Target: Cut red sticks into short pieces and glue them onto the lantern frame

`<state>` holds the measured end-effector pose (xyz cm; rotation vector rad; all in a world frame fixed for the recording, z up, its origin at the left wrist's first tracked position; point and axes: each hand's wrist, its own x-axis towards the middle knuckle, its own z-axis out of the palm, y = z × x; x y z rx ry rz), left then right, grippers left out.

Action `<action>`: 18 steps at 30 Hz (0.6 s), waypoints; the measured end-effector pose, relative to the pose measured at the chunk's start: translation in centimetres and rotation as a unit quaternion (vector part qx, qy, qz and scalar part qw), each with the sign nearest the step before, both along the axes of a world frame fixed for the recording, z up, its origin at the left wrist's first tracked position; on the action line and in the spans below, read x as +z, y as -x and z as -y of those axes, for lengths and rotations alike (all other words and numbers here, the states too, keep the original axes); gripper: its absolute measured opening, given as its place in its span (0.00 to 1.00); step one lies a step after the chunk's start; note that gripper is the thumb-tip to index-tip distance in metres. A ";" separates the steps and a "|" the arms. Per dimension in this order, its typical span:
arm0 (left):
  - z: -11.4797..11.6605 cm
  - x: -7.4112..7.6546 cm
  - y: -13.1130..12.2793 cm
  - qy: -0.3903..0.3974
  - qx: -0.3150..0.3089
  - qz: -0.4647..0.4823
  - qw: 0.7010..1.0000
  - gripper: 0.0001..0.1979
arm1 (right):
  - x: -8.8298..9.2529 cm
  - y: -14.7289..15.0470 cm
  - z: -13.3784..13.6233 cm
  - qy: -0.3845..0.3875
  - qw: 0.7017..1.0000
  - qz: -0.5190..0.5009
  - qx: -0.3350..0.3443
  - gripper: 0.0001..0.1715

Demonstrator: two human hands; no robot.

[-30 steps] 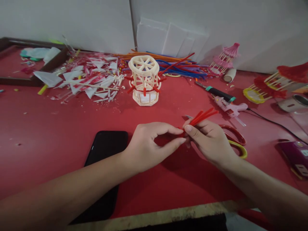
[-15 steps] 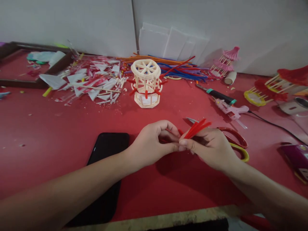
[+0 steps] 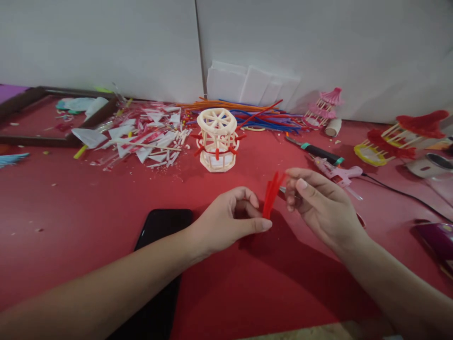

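Between its thumb and fingers my left hand (image 3: 231, 217) holds a bundle of red strips (image 3: 271, 196) by the lower end, standing nearly upright. My right hand (image 3: 323, 203) is just right of the bundle, its thumb near the index finger at the blurred strip tips; whether it grips one is unclear. Beyond the hands stands a cream lattice tower (image 3: 217, 141) with short red pieces round its middle. Scissors are mostly hidden behind my right hand, with a bit of blade (image 3: 282, 189) showing.
A black phone (image 3: 166, 226) lies under my left forearm. Paper and stick scraps (image 3: 152, 137) are piled back left, near a dark frame (image 3: 38, 140). Colored stems (image 3: 262, 118) lie along the wall. Right are a pink glue gun (image 3: 338, 171), its cord and small pagoda models (image 3: 385, 139).
My right hand has moved away from my left fingertips, to the right and slightly up. The red bundle has tipped more upright in my left hand. The whole view has shifted upward.
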<state>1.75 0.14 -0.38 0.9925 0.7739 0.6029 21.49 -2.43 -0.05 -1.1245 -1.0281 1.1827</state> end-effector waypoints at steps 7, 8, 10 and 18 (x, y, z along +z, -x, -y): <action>-0.4 -0.2 0.1 0.060 0.070 0.106 0.990 0.17 | -0.3 1.2 1.7 -0.089 0.957 0.272 0.042 0.07; -0.4 -0.2 0.1 0.055 0.073 0.112 0.990 0.17 | -0.3 1.6 1.9 -0.067 0.964 0.249 0.058 0.07; -0.3 -0.2 0.1 0.042 0.073 0.122 0.989 0.17 | -0.3 2.2 1.9 -0.014 0.981 0.174 0.085 0.07; 0.0 -0.5 0.0 0.032 0.057 0.169 0.984 0.17 | -0.7 3.2 1.4 0.117 0.978 -0.028 0.170 0.13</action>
